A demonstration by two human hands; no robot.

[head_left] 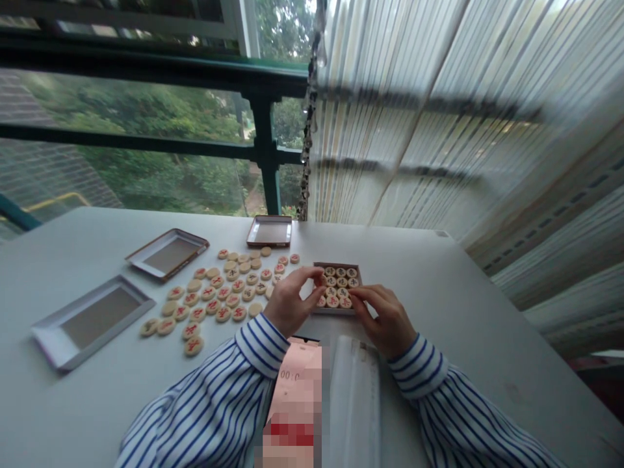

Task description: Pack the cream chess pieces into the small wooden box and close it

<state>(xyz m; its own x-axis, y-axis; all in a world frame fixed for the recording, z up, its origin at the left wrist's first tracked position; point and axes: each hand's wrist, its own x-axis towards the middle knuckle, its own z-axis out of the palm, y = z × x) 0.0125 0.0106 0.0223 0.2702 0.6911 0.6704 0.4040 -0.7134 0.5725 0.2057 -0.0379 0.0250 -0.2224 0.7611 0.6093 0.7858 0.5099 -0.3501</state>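
A small brown box (359, 267) on the white table holds several round wooden game pieces with red and dark characters. My left hand (291, 300) rests at the box's left edge, thumb and forefinger pinched on a piece there. My right hand (385, 316) is at the box's near right corner, fingers curled with the fingertips touching the pieces in the front row. Many more loose pieces (223, 288) lie spread on the table left of the box. Both my sleeves are blue and white striped.
Three shallow lids or trays lie on the table (487, 312): one at the near left (92, 320), one further back (168, 252), one at the far edge (270, 231). A pink paper (297, 367) and clear plastic bag (355, 390) lie near me. Window and blinds stand behind.
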